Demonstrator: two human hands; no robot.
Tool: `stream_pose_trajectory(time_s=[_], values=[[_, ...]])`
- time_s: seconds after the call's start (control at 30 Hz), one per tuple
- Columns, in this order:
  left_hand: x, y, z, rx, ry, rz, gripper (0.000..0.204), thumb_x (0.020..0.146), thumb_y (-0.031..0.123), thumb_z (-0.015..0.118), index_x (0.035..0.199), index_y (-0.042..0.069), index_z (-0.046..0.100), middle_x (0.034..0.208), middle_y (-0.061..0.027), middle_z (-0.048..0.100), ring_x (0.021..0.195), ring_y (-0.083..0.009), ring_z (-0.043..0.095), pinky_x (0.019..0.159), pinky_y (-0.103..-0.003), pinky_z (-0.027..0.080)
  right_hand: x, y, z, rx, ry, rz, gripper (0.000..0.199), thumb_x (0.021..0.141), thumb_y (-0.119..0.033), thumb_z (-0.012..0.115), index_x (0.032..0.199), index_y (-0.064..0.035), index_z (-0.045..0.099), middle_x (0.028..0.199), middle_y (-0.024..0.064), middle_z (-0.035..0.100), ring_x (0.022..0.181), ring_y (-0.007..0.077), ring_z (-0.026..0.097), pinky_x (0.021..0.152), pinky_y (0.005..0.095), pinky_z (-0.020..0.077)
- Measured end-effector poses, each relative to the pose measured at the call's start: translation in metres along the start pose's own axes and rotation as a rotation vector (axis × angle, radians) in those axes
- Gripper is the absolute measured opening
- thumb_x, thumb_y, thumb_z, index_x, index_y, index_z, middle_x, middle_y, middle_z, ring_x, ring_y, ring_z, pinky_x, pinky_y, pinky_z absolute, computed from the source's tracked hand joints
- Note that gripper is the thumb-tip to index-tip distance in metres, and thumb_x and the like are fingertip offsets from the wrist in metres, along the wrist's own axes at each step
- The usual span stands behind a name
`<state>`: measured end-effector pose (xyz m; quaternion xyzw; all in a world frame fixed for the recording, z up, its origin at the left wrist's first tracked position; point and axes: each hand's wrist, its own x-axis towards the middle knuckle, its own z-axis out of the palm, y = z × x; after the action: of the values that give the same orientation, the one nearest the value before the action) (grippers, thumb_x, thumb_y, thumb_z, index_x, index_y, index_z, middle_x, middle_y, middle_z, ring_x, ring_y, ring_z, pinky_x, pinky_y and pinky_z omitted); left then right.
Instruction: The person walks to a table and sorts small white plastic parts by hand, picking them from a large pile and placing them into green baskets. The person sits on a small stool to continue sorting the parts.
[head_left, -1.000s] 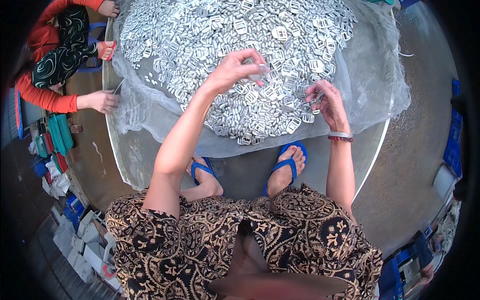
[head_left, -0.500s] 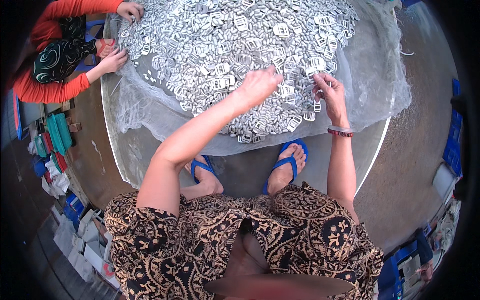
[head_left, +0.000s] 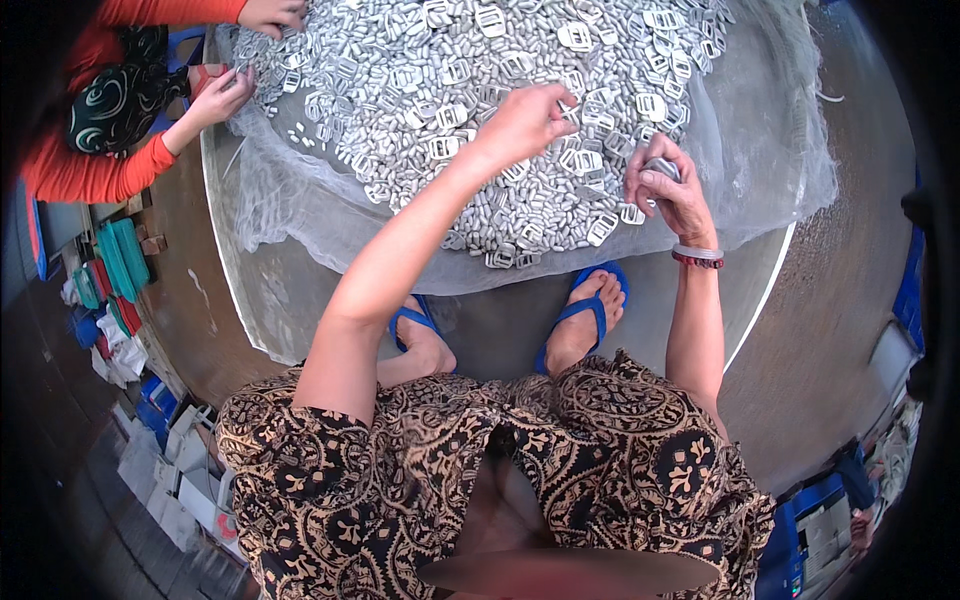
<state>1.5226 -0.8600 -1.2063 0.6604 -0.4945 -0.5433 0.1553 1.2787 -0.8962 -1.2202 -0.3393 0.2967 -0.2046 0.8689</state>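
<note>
Silver, in the head view: a pile (head_left: 500, 212) of pellets (head_left: 545, 212) with buckles (head_left: 603, 230) mixed in, on mesh (head_left: 290, 215). Above the pile's middle, left hand (head_left: 527, 122), fingers half-curled; any hold impossible to tell. At the pile's right edge, right hand (head_left: 684, 196), fingers curled round a grey piece (head_left: 662, 168). At the pile's left, a co-worker's hands (head_left: 222, 97). Apparently little picked out, with many buckles left among pellets.

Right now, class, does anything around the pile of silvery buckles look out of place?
Yes, slightly: a few small white pellets lie apart from the silvery pile, off its left edge, and look paler than the rest. The mesh netting nearby is rumpled.
</note>
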Motion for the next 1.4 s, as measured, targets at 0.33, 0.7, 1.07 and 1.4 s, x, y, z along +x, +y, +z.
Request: stream_pose_trajectory(time_s=[0.33,0.7,1.07,1.4], values=[[-0.001,0.002,0.001,0.144,0.153,0.292,0.014,0.081,0.009,0.058,0.091,0.005,0.049,0.092,-0.0157,0.056,0.084,-0.032,0.063,0.066,-0.041,0.053,0.022,0.046,0.013,-1.263,0.26,-0.26,0.021,0.08,-0.016,0.061,0.098,-0.0044,0.056,0.078,0.0129,0.06,0.067,0.0248,0.058,0.064,0.0358,0.0461],[-0.006,0.004,0.004,-0.234,-0.082,-0.011,0.029,0.073,0.02,0.072,0.098,0.008,0.065,0.085,-0.011,0.063,0.077,-0.0208,0.064,0.048,-0.028,0.045,0.013,-0.013,-0.005,0.431,-0.018,-0.267,0.009,0.08,-0.007,0.052,0.078,-0.0061,0.044,0.085,0.0152,0.056,0.081,0.0217,0.057,0.039,0.0223,0.0377],[0.005,0.0,0.001,0.256,0.327,0.257,0.017,0.08,0.015,0.064,0.094,0.006,0.066,0.085,-0.0129,0.065,0.066,-0.0239,0.063,0.057,-0.034,0.05,0.019,0.042,0.019,-1.092,0.244,0.093,0.034,0.083,-0.019,0.063,0.113,-0.0055,0.055,0.085,0.0161,0.062,0.063,0.0267,0.062,0.055,0.0352,0.0488],[0.002,-0.005,0.034,0.9,0.068,0.261,0.031,0.08,0.014,0.062,0.107,0.002,0.052,0.104,-0.0221,0.054,0.084,-0.0359,0.062,0.068,-0.044,0.053,0.026,0.039,0.014,-0.324,0.372,0.169,0.018,0.077,-0.008,0.069,0.091,-0.0018,0.061,0.07,0.005,0.064,0.051,0.0083,0.051,0.045,0.0228,0.0394]])
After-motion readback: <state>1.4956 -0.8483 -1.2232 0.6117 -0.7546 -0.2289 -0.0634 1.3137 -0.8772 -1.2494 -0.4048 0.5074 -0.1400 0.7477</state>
